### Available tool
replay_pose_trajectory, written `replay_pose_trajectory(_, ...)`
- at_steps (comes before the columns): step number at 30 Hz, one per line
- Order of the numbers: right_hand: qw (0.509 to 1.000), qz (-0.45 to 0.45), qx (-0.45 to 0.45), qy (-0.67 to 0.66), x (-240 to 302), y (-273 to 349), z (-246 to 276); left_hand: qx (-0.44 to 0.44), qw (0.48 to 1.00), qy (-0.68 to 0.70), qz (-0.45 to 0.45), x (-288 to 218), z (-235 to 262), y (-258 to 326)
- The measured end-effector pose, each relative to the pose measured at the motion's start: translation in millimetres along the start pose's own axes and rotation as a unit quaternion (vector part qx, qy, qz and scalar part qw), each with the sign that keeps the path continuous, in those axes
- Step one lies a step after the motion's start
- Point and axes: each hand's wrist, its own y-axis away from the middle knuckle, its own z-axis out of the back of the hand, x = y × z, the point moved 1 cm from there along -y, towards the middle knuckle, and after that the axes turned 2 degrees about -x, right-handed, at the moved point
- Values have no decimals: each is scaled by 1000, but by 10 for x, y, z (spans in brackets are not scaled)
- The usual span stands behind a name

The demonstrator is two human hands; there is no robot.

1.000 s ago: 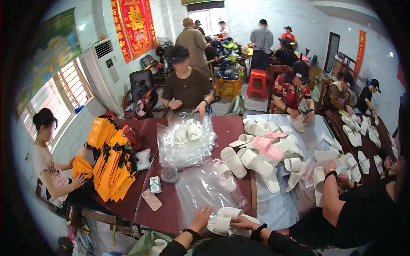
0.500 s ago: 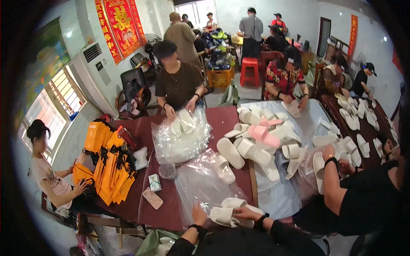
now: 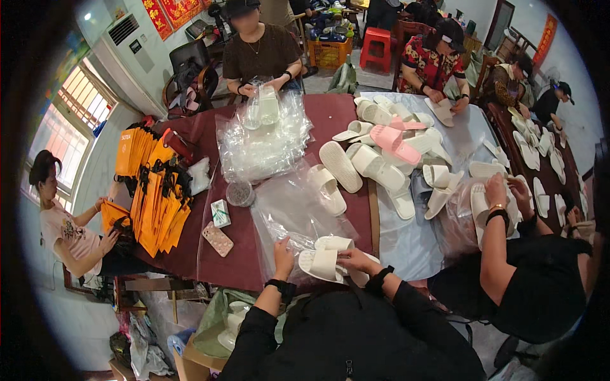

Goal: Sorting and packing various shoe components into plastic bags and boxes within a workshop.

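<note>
A pair of white slippers (image 3: 319, 264) lies at the table's near edge in front of me, the two partly overlapping. My right hand (image 3: 357, 262) has its fingers closed over the strap area of these slippers. To their left, my left hand (image 3: 283, 259) is raised with its fingers drawn together at the edge of a clear plastic bag (image 3: 289, 216). The film is thin, so the exact grip is hard to see. This bag lies flat beyond both hands. Another white slipper (image 3: 328, 193) rests at the bag's right side.
White slippers and a pink slipper (image 3: 395, 143) are heaped at right centre. Orange bags (image 3: 152, 209) fill the left end. A phone (image 3: 217, 239), small box (image 3: 220, 213) and round tub (image 3: 240, 194) lie left of the film. Across sits a stack of clear bags (image 3: 267, 149). Co-workers surround the table.
The view has tilted down, so the table sits higher in the picture. My right hand stays on the slippers, my left at the bag's edge. The person opposite has lifted bagged slippers slightly.
</note>
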Motion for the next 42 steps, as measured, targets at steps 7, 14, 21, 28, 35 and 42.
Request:
replay_pose_trajectory(7, 988, 2, -102, 115, 14, -14, -48, 20, 995, -98, -20, -72, 32, 118)
replay_pose_trajectory(14, 952, 104, -155, 244, -105, -82, -138, -17, 980, -143, -137, -427, 75, 153)
replay_pose_trajectory(21, 937, 58, -186, 289, 164, -29, -188, 112, 974, -94, -172, -620, -13, 222)
replay_pose_trajectory(28, 897, 94, -278, 330, 65, -75, -214, 200, 954, -16, -223, -873, -6, 297)
replay_pose_trajectory(35, 854, 194, -323, 359, 161, 1, -93, 218, 942, 68, -246, -1036, 61, 265)
replay_pose_trajectory(42, 844, 235, -352, 331, 181, -11, -193, 141, 952, 48, -267, -1204, 117, 140)
